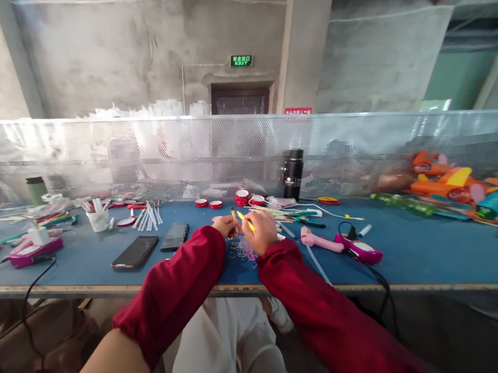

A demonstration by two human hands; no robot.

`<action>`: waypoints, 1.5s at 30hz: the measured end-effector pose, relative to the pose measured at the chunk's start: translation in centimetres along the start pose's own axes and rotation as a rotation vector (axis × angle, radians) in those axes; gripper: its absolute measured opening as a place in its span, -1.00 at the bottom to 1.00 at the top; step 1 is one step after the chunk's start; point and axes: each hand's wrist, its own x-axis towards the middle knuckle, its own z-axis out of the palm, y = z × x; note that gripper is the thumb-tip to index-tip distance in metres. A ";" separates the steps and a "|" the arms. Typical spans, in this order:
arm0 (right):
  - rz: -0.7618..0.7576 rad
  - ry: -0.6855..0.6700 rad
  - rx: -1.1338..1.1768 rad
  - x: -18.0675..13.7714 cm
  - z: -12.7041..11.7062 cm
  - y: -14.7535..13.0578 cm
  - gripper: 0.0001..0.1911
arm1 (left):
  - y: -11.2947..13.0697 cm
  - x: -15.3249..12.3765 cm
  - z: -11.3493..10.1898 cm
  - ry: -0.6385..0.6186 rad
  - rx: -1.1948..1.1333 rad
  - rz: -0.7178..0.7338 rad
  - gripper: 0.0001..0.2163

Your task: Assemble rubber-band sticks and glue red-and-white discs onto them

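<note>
Trouble could start with our blue counter point(420, 250), whose near edge runs close to the work, so anything slipping our way may fall. Our right sleeve point(318, 305) might catch and drag the purple device point(361, 249) by its dark cord point(382, 282), while our left sleeve point(190, 266) could nudge the phone point(135, 252) to its left. Our right grip point(263, 231) is closed on a slim yellow piece point(250, 225) that juts toward our left grip point(226, 226); too light a pinch could let it twist loose. Whether that left grip is clamped on anything, we cannot tell. Tiny clear and pink pieces point(244, 249) lie loose just nearer us, where a careless brush could scatter them.
</note>
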 end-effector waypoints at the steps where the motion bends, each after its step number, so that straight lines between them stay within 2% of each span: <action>1: -0.004 0.001 0.003 0.0 0.0 0.0 -0.89 | 0.0 0.0 0.0 -0.001 0.002 -0.003 -0.71; 5: -0.048 -0.018 0.009 0.0 0.1 0.0 -0.90 | 0.1 -0.1 0.0 -0.004 0.024 -0.020 -0.73; 11: 0.044 0.035 -0.017 -0.2 0.3 0.4 -0.90 | 0.5 -0.3 0.1 0.004 0.039 -0.032 -0.78; 17: -0.028 -0.014 0.021 -0.1 0.1 0.0 -0.89 | 0.4 -0.4 0.0 -0.007 0.080 0.006 -0.77; 21: -0.048 -0.030 0.023 -0.1 0.2 -0.2 -0.88 | 0.3 -0.2 -0.1 -0.009 0.085 -0.019 -0.77; 27: 0.025 -0.017 -0.018 -0.1 0.2 0.2 -0.90 | 0.5 -0.4 0.0 0.012 0.059 -0.018 -0.77; 34: -0.045 -0.048 0.010 -0.1 0.3 -0.2 -0.89 | 0.5 -0.4 0.1 0.017 0.085 -0.026 -0.76; 41: 0.023 -0.007 -0.037 -0.1 0.3 0.2 -0.92 | 0.4 -0.3 0.1 0.022 0.044 -0.018 -0.74; 45: -0.018 -0.025 -0.001 -0.1 0.3 0.0 -0.90 | 0.4 -0.3 0.0 0.004 0.036 0.000 -0.74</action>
